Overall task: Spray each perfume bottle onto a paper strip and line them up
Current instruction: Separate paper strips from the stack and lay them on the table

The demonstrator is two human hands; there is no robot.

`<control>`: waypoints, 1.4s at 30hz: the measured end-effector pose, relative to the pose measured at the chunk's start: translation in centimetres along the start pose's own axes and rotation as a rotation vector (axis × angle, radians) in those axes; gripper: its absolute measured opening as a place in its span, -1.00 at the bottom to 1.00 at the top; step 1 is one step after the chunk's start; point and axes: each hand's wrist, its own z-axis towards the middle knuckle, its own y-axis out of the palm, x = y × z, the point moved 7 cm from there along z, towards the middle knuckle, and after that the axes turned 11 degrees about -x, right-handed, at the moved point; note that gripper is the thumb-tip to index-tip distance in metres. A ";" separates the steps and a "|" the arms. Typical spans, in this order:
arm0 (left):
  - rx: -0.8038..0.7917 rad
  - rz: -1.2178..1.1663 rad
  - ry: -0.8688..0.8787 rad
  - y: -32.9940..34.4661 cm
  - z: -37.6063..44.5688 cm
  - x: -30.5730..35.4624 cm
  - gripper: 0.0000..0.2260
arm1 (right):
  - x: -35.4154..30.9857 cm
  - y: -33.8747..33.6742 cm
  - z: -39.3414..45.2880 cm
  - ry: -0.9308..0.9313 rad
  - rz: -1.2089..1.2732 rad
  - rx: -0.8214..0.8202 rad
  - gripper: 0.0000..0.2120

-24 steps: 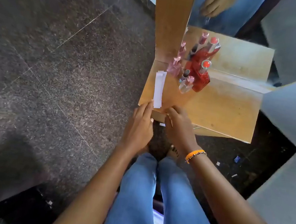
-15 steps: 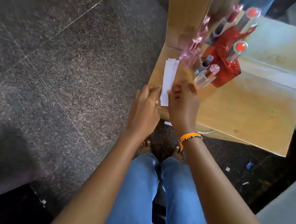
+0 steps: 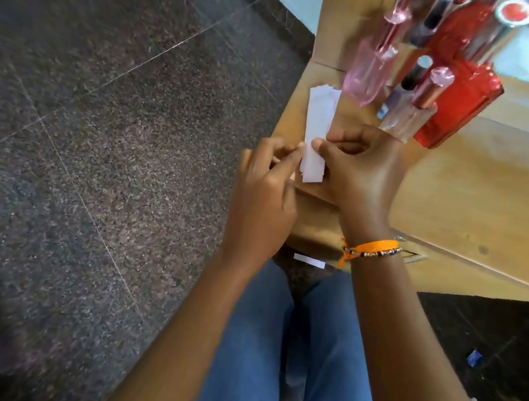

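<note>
A small stack of white paper strips point(image 3: 319, 119) lies at the left end of a wooden table point(image 3: 484, 200). My right hand point(image 3: 361, 170) pinches the stack's near end with thumb and fingers. My left hand point(image 3: 263, 196) touches the stack's left edge with thumb and forefinger pinched on it. Behind the strips stand several perfume bottles: a pink one point(image 3: 368, 71), a slim dark-capped one point(image 3: 403, 90), a clear one with a rose cap point(image 3: 416, 110) and a large red one point(image 3: 458, 106). A mirror behind them repeats the bottles.
The table's front edge runs just under my hands, with my knees in blue jeans point(image 3: 283, 359) below it. A loose paper strip point(image 3: 309, 261) lies on the dark stone floor point(image 3: 92, 138) under the table edge. The table's right part is bare wood.
Both hands have risen from the table's front edge onto the paper stack and taken its near end. The camera has moved closer to the table.
</note>
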 end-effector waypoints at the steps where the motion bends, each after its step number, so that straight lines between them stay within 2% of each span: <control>1: 0.010 0.017 0.011 0.0 -0.1 0.1 -0.61 | 0.1 0.1 0.0 -0.008 0.019 0.000 -0.77; 7: 0.007 0.064 -0.001 0.0 -0.5 0.6 -0.61 | 0.4 -0.2 -0.1 0.034 0.087 -0.022 -0.77; 13: 0.017 0.135 0.020 0.2 -0.6 0.7 -0.60 | 0.1 -0.5 -0.6 -0.013 0.063 -0.006 -0.72; 19: 0.012 0.125 0.021 0.2 -0.7 0.8 -0.59 | 0.1 -2.4 -2.2 -0.090 0.066 0.044 -0.89; 26: -0.003 0.129 0.026 0.1 -0.9 1.1 -0.57 | 2.7 -7.4 -5.1 -0.064 0.125 0.104 -0.87; 29: -0.023 0.092 -0.005 0.0 -0.4 1.0 -0.55 | 3.2 -10.4 -5.9 -0.094 0.047 0.198 -0.78; 32: 0.020 0.006 -0.022 -0.6 -0.5 1.8 -0.52 | 3.0 -12.4 -5.9 -0.122 -0.067 0.242 -0.87; 35: 0.077 0.011 0.020 -1.0 -1.0 3.6 -0.52 | 3.0 -12.6 -5.1 -0.135 -0.223 0.210 -0.89; 39: 0.060 -0.063 0.094 -0.5 -1.1 6.3 -0.57 | 3.1 -12.2 -4.4 -0.129 -0.416 0.194 -0.95; 42: 0.041 -0.154 0.128 0.1 -1.2 7.5 -0.57 | 3.3 -12.1 -4.5 -0.109 -0.468 0.199 -0.91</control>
